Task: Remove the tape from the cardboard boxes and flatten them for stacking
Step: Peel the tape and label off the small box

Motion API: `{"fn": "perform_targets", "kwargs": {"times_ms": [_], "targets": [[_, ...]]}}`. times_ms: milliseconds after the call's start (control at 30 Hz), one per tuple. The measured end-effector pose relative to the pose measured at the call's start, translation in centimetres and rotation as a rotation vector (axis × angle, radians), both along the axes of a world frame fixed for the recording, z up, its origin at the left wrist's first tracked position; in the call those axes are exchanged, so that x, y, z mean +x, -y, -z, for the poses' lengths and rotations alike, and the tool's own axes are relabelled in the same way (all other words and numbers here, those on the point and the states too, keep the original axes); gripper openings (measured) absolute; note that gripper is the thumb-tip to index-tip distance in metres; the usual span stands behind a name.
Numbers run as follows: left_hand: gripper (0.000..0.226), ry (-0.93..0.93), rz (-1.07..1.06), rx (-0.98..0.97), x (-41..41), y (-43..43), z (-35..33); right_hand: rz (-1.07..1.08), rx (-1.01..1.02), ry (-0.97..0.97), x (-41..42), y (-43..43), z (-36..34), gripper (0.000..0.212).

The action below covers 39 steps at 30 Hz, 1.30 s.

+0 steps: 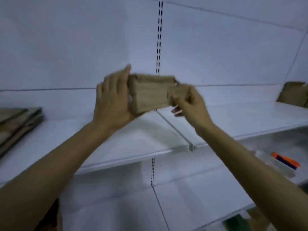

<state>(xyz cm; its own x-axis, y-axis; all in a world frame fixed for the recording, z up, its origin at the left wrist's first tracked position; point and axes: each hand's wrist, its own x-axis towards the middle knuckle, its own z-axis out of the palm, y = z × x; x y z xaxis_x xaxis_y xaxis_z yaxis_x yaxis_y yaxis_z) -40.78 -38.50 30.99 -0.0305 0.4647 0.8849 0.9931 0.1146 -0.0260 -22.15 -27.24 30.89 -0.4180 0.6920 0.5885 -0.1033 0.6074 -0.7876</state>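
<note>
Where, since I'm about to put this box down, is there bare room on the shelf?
The shelf is bare from the flattened stack at far left to the other box at far right, beneath the held box. Crowded: the right end of the lower shelf, holding an orange item.

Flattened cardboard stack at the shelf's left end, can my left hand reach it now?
Probably not yet: the left hand grips the small box, though the shelf between it and the stack looks bare.

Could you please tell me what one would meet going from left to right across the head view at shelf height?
A stack of flattened cardboard → left hand → small cardboard box → right hand → leaning cardboard at the far right.
</note>
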Motion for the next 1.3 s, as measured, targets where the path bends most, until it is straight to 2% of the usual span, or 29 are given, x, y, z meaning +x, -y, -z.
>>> {"fn": "perform_targets", "kwargs": {"times_ms": [67, 133, 267, 367, 400, 467, 533, 700, 833, 933, 1000, 1100, 1200, 1300], "targets": [[0.116, -0.058, -0.177, -0.191, -1.6, -1.8, 0.6, 0.021, 0.030, 0.226, -3.2, -3.6, 0.4, 0.021], [0.112, -0.087, -0.244, -0.259, -2.1, -4.0, 1.6, 0.046, 0.103, 0.359, -5.8, -6.8, 0.0, 0.030], [0.096, -0.095, -0.153, -0.132, -2.9, -7.2, 3.7, 0.200, 0.263, 0.494, -8.5, -11.3, 0.8, 0.047], [0.088, -0.034, -0.055, -0.090, -4.0, -8.0, 4.2, 0.343, 0.614, 0.445, -9.5, -12.9, 3.7, 0.052], [0.087, 0.014, -0.036, -0.091, -4.2, -7.8, 4.1, 0.323, 0.720, 0.402, -9.7, -13.0, 4.6, 0.048], [0.092, 0.137, -0.003, -0.098, -4.7, -7.5, 3.9, 0.248, 0.782, 0.331, -10.2, -13.0, 5.6, 0.045], [0.093, 0.203, 0.010, -0.087, -4.6, -7.6, 3.7, 0.170, 0.725, 0.299, -10.6, -13.0, 5.6, 0.044], [0.089, 0.192, 0.040, -0.072, -4.4, -8.4, 3.9, -0.060, 0.395, 0.184, -10.4, -12.8, 5.3, 0.039], [0.095, 0.228, 0.054, -0.054, -5.1, -8.3, 4.1, -0.133, 0.303, 0.079, -10.5, -12.1, 4.6, 0.032], [0.095, 0.260, -0.009, -0.052, -5.0, -8.5, 4.8, -0.206, 0.131, 0.012, -10.2, -12.1, 4.0, 0.029], [0.093, 0.276, 0.035, -0.049, -4.9, -8.6, 4.8, -0.195, 0.070, -0.001, -10.2, -12.3, 3.7, 0.023], [0.088, 0.184, 0.046, -0.077, -4.7, -8.6, 4.8, -0.196, -0.021, 0.036, -10.5, -12.5, 4.2, 0.012], [0.089, 0.089, -0.021, -0.138, -4.3, -8.6, 4.7, -0.244, -0.176, 0.047, -10.4, -13.1, 4.1, 0.012], [0.094, 0.041, -0.117, -0.202, -4.1, -8.5, 4.4, -0.245, -0.152, 0.082, -10.4, -13.3, 3.8, 0.011]]}}
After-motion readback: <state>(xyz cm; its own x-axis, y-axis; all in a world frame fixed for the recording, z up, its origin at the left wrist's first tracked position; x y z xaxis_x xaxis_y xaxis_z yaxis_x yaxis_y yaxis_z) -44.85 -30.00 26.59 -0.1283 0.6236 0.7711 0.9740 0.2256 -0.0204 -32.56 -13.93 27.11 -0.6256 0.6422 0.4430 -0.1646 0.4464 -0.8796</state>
